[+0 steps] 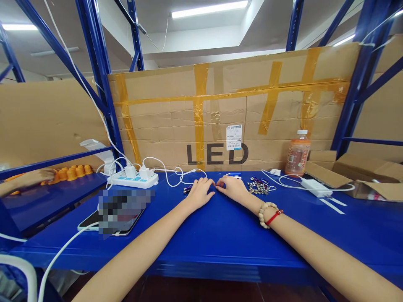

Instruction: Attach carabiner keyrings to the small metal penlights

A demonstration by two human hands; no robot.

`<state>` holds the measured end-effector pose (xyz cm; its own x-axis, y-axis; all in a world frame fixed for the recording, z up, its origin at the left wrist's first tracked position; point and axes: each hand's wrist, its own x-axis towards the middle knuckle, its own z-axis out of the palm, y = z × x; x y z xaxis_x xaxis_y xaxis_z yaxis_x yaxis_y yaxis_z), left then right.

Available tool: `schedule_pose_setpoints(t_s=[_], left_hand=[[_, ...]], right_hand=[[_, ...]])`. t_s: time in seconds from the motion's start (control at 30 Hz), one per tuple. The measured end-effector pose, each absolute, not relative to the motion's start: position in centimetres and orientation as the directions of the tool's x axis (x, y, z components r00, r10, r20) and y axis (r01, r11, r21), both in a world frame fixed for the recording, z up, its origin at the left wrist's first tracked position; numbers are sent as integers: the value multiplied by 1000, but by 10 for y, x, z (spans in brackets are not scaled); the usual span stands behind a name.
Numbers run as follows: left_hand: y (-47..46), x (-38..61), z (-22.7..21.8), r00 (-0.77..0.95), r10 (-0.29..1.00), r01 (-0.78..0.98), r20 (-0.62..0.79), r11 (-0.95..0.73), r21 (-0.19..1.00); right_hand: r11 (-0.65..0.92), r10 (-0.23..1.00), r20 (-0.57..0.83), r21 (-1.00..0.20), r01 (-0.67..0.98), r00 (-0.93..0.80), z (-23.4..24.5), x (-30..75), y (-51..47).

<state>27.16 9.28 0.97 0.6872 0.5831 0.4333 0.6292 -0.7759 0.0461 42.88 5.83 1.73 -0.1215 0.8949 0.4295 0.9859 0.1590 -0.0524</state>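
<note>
On the blue tabletop [217, 235], my left hand [200, 193] rests palm down, its thumb apart from the fingers and nothing visible in its grip. My right hand [232, 188] faces it with fingers curled and thumb drawn in close; anything between those fingertips is too small or hidden. The two hands' fingertips nearly meet. Beside my left hand lie small dark-blue and metallic pieces [187, 189], partly covered by it. Behind my right hand are thin blue-and-white strips [233, 175]. A pile of small silvery metal pieces with purple bits [260, 186] sits to its right.
A phone-like device [90, 220] and a white power strip [134, 179] with cables are at left. A drink bottle [297, 155], a white adapter [316, 188] and an open carton [374, 172] stand at right. Another person's hand [44, 175] touches orange cups [71, 173] at far left.
</note>
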Motion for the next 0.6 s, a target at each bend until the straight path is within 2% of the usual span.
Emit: schedule_pose_setpoints(t_s=[0.13, 0.33, 0.5, 0.6], left_hand=[[89, 273, 11, 734, 521, 547, 435, -833, 75], [83, 275, 13, 831, 390, 390, 395, -917, 84], [85, 275, 13, 824, 424, 420, 376, -902, 95], [88, 275, 12, 828, 435, 435, 354, -896, 85]], right_hand=[[119, 900, 431, -93, 989, -68, 16, 426, 59], [111, 940, 342, -314, 943, 3, 15, 434, 63], [114, 958, 284, -470, 875, 28, 15, 437, 64], [113, 959, 281, -519, 847, 45, 13, 437, 65]])
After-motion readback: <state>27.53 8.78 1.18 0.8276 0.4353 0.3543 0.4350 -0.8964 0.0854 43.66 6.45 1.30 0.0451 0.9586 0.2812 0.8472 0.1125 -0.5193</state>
